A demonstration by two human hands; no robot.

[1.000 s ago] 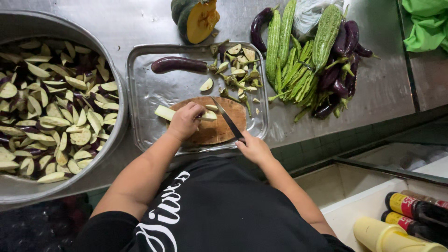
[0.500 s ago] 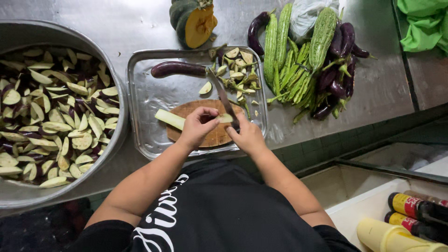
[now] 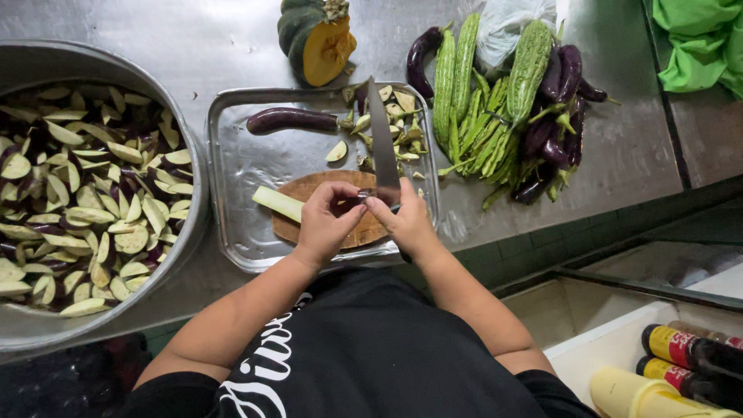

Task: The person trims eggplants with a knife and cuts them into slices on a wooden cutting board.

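Both my hands meet over a round wooden cutting board (image 3: 306, 188) that lies in a metal tray (image 3: 232, 162). My right hand (image 3: 408, 223) grips a knife (image 3: 382, 135), and its blade points away from me over the tray. Right beside the blade's base, the fingertips of my left hand (image 3: 325, 224) pinch a small dark eggplant piece (image 3: 350, 204). A pale peeled eggplant strip (image 3: 277, 203) rests on the board's left edge. One whole purple eggplant (image 3: 290, 120) lies at the tray's far side, next to a heap of cut stem ends (image 3: 398, 128).
A big metal basin (image 3: 193, 166) full of sliced eggplant stands at the left. Behind the tray sits a cut pumpkin wedge (image 3: 317, 42). Bitter gourds (image 3: 528, 66), long beans and purple eggplants (image 3: 561, 101) lie at the right. Sauce bottles (image 3: 685, 352) lie at the lower right.
The knife has swung from lying slantwise across the board to pointing straight away. My hands have drawn together at the board's near edge, with the left now pinching a dark piece.
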